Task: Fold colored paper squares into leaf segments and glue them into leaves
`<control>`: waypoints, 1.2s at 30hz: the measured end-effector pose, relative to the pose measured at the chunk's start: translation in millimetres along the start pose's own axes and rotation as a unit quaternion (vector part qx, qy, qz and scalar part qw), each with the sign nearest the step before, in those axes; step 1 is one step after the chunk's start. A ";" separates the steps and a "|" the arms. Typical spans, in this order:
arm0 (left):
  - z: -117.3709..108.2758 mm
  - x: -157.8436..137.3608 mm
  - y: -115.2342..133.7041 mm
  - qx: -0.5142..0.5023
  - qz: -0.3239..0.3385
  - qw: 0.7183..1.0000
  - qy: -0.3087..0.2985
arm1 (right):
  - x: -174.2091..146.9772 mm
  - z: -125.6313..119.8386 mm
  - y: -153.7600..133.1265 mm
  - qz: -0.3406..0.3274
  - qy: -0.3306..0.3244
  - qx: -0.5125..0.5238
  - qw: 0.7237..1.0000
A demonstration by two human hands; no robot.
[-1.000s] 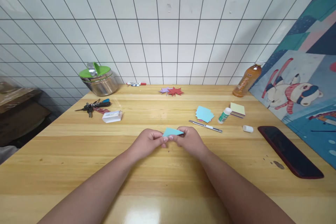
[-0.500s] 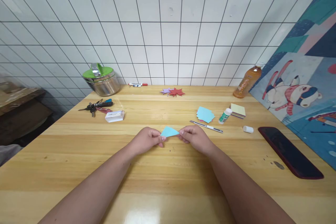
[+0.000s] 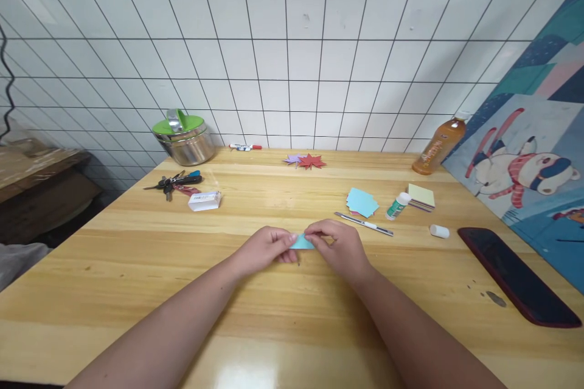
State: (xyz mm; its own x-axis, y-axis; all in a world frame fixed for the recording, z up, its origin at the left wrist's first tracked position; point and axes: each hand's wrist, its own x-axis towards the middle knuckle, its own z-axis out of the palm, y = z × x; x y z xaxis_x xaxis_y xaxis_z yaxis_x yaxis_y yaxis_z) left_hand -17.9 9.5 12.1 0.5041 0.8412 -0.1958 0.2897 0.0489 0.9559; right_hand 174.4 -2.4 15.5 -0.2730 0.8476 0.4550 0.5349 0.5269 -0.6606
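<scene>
A small piece of folded light-blue paper (image 3: 302, 242) is held between my two hands, just above the table's middle. My left hand (image 3: 269, 247) pinches its left side, thumb on top and fingers beneath. The thumb and fingertips of my right hand (image 3: 340, 246) are closed on its upper right part, covering that corner. Beyond my right hand lies a slim craft knife (image 3: 364, 223). Behind the knife is a small stack of light-blue paper squares (image 3: 362, 202), with a glue stick (image 3: 398, 206) standing tilted beside it.
Purple (image 3: 293, 160) and red (image 3: 312, 161) paper stars lie near the wall. Left are a green-lidded steel pot (image 3: 185, 140), keys (image 3: 176, 182) and a small white box (image 3: 205, 201). Right are sticky notes (image 3: 420, 197), a white cap (image 3: 439, 231), a phone (image 3: 517, 276) and a drink bottle (image 3: 440, 144).
My hands have come closer together on the paper. The right fingers have moved from its right tip to its upper edge, and less of the paper shows. The view has shifted slightly.
</scene>
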 end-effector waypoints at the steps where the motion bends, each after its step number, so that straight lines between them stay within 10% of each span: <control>1: -0.2 -0.5 1.5 -0.033 -0.015 0.999 -0.007 | -0.1 -1.2 0.3 0.001 0.009 -0.009 1.000; 9: 3.5 -2.2 5.7 -0.179 -0.084 0.980 -0.023 | 0.9 -9.1 -0.1 -0.107 0.044 -0.095 0.989; 17: -1.5 -2.1 5.3 -0.250 -0.084 0.962 0.066 | -4.0 -11.6 -0.5 -0.142 -0.107 -0.085 0.980; 25: -2.7 -5.1 6.6 -0.274 -0.050 0.960 0.020 | -0.9 -6.5 2.6 -0.185 -0.098 -0.063 0.976; 36: 2.5 -2.9 5.4 -0.168 0.008 0.986 0.015 | 0.1 1.2 6.7 -0.080 -0.039 0.008 0.996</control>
State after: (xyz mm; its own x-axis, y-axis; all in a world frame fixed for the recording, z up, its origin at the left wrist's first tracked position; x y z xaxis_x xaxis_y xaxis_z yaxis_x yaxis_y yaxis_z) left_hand -15.8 6.0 17.3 0.4810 0.8582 -0.1793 -0.0052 0.2073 0.9783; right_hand 176.9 1.3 10.4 -0.4161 0.7543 0.5079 0.4671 0.6565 -0.5923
